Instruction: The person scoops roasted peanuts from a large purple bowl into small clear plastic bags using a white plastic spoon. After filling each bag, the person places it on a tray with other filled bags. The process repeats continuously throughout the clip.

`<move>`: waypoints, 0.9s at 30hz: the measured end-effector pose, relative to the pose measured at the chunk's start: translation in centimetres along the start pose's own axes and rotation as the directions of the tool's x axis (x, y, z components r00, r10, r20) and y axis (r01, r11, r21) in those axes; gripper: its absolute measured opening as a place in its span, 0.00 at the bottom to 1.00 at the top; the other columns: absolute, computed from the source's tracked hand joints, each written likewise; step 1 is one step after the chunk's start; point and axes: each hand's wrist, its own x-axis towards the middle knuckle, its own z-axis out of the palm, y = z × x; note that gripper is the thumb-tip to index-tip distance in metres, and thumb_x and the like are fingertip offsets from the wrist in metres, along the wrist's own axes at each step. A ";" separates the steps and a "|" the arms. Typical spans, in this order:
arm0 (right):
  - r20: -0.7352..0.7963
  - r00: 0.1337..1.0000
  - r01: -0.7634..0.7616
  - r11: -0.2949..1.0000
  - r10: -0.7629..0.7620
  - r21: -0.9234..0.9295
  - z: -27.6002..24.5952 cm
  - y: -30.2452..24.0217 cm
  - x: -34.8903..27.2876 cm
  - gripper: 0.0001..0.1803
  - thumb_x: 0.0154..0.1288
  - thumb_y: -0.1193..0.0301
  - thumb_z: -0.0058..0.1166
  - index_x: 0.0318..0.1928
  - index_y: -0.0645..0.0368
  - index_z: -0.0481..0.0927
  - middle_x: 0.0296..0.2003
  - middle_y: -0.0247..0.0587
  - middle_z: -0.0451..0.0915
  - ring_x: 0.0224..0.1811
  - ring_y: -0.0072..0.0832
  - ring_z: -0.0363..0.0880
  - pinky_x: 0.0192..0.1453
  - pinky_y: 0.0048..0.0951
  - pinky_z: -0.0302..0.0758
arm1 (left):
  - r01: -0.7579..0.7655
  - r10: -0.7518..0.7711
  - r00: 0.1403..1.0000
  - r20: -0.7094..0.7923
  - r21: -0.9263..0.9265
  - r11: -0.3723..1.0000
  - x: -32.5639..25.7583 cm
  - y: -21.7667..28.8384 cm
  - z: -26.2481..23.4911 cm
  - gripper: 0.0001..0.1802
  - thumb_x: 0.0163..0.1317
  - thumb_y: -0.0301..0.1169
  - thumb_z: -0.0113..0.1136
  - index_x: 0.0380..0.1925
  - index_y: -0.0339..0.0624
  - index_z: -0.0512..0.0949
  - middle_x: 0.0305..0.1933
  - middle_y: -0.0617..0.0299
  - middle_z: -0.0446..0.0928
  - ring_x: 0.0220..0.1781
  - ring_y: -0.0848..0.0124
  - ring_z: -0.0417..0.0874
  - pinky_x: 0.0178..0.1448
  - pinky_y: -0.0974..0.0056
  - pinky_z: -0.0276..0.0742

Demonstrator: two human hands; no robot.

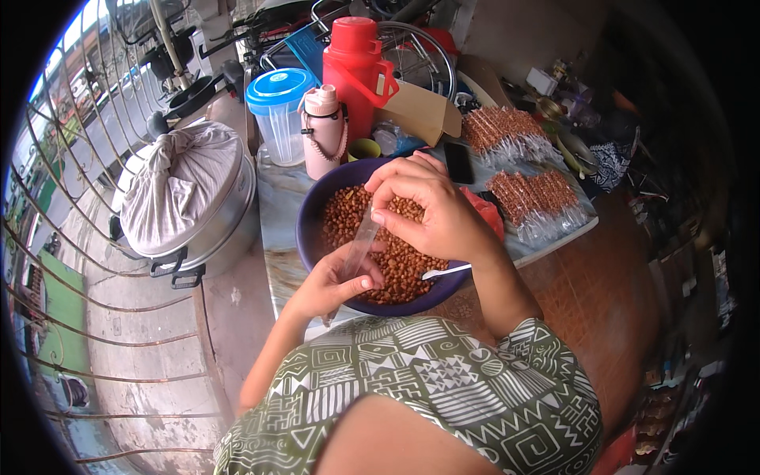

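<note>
A deep purple bowl point(304, 226) of reddish-brown peanuts point(405, 255) stands in front of me. Over it, a long, narrow clear plastic bag point(361, 246) slants between my hands. My right hand point(434, 204) pinches the bag's upper end between thumb and fingers. Lower down, my left hand point(328, 281) is curled around the bag, with its thumb toward the bowl. Whether anything is inside the bag is hard to make out. A white spoon point(446, 272) rests in the peanuts, its handle over the near right rim.
Two bundles of filled narrow bags, a far one point(507, 133) and a nearer one point(538, 199), lie right on the table point(281, 269). Behind the bowl stand a pink bottle point(323, 134), red thermos point(352, 71) and blue-lidded container point(279, 111). A cloth-wrapped pot point(190, 190) sits left. A phone point(457, 162) lies beyond.
</note>
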 end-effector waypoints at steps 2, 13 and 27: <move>-0.019 0.999 0.043 0.999 -0.044 -0.012 -1.6 0.5 1.0 0.06 0.57 0.72 0.64 0.30 0.57 0.79 0.41 0.33 0.81 0.48 0.33 0.79 0.63 0.38 0.65 | 0.089 -0.087 0.993 0.078 -0.033 0.995 -0.4 0.3 0.2 0.31 0.68 0.46 0.62 0.61 0.35 0.69 0.34 0.62 0.79 0.37 0.74 0.81 0.45 0.70 0.76; 0.053 0.997 0.048 0.976 -0.060 0.212 -1.5 3.8 -0.1 0.13 0.50 0.68 0.74 0.33 0.58 0.83 0.42 0.37 0.83 0.46 0.33 0.81 0.55 0.34 0.73 | 0.244 -0.245 0.969 -0.036 -0.031 0.969 -4.4 1.1 -1.3 0.29 0.70 0.54 0.55 0.56 0.40 0.73 0.26 0.66 0.71 0.23 0.80 0.72 0.25 0.76 0.66; 0.190 0.982 -0.047 0.944 -0.017 0.326 -0.2 5.1 -1.3 0.06 0.54 0.71 0.70 0.29 0.56 0.84 0.43 0.34 0.83 0.50 0.32 0.80 0.57 0.33 0.72 | 0.263 -0.268 0.962 -0.045 -0.097 0.960 -5.1 0.3 -1.3 0.29 0.71 0.47 0.57 0.63 0.37 0.70 0.35 0.63 0.76 0.29 0.76 0.80 0.31 0.75 0.71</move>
